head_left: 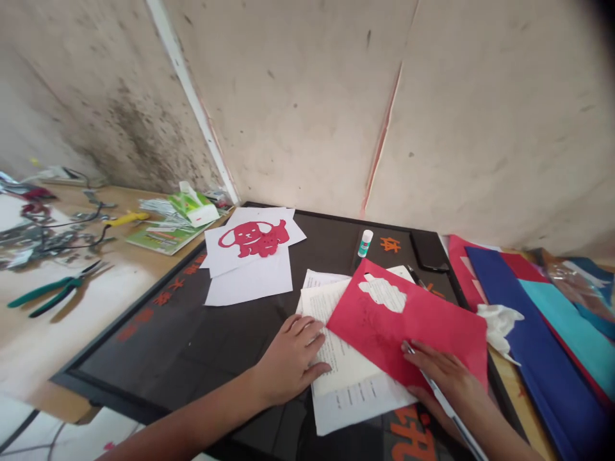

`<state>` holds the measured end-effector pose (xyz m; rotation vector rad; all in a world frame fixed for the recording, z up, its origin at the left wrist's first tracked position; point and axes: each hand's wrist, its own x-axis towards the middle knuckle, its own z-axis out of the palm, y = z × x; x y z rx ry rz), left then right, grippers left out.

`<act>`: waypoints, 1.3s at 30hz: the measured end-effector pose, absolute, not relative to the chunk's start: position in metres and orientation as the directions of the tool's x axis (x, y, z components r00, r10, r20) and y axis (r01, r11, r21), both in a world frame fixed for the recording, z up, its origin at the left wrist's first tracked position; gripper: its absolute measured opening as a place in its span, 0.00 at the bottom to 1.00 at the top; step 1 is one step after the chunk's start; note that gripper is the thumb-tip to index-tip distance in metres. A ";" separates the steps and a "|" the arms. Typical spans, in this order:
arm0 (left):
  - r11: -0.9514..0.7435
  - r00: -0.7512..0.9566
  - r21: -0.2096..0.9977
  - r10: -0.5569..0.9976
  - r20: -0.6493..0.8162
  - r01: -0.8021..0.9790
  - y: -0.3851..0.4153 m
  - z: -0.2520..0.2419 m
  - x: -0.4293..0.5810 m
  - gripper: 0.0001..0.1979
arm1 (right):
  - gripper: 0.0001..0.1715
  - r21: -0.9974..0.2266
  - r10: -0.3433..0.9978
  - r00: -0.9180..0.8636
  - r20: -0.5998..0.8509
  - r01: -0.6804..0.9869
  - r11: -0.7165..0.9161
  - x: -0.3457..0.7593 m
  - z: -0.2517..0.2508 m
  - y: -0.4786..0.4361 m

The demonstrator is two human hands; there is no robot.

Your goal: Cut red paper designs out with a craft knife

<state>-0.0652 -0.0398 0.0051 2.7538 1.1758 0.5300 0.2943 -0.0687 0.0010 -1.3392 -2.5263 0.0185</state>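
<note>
Left grip: the left hand (291,362) is released, fingers spread, resting flat against the edge of the white printed papers (343,358).
Right grip: the right hand (446,378) is clenched around a slim silver tool (444,403), with its fingers lying on the lower part of the red paper sheet (423,333).
Red sheet: it has a white-showing cut-out opening and lies slanted over the white printed papers, between the two hands and touching the right one.
Under the hands: a black framed board (192,339) with orange characters carries the papers and sits on a wooden table (72,358).
Beyond the sheet: a red paper dog (254,238) lies on white sheets, well left of the right hand; a glue stick (365,243) and a black phone (429,251) lie further ahead.
Right side: a crumpled tissue (500,326) lies just beside the red sheet, on blue paper (538,346).
Far left: green-handled pliers (55,288) lie on the table.
</note>
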 end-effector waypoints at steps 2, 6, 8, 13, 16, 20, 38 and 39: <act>-0.649 0.596 0.237 0.759 0.262 0.723 -0.036 0.002 -0.065 0.21 | 0.21 -0.132 0.852 -0.455 0.260 0.857 0.498 0.281 -0.006 -0.074; -0.541 0.487 0.349 0.841 0.236 0.765 -0.026 0.011 -0.064 0.20 | 0.23 -0.210 0.874 -0.435 0.217 0.854 0.477 0.257 -0.004 -0.079; -0.461 0.409 0.460 0.887 0.214 0.759 -0.020 0.019 -0.062 0.18 | 0.23 -0.268 0.857 -0.490 0.162 0.814 0.516 0.249 0.006 -0.076; -0.292 0.235 0.617 0.956 0.175 0.731 -0.002 0.022 -0.048 0.12 | 0.26 -0.339 0.781 -0.618 0.095 0.717 0.609 0.239 0.029 -0.062; -0.198 0.128 0.734 0.980 0.151 0.650 0.012 0.014 -0.035 0.10 | 0.28 -0.366 0.767 -0.636 0.078 0.698 0.616 0.228 0.025 -0.057; -0.140 0.064 0.902 0.990 0.125 0.408 0.030 0.011 -0.023 0.08 | 0.29 -0.373 0.746 -0.634 0.205 0.654 0.658 0.212 0.008 -0.059; 0.367 0.385 0.652 0.915 -0.123 -0.664 0.065 -0.001 -0.030 0.21 | 0.25 -0.142 0.677 -0.405 0.614 0.787 0.600 0.240 -0.021 -0.050; 0.389 0.396 0.632 0.908 -0.139 -0.671 0.064 -0.004 -0.030 0.21 | 0.26 -0.140 0.676 -0.412 0.611 0.784 0.605 0.241 -0.019 -0.052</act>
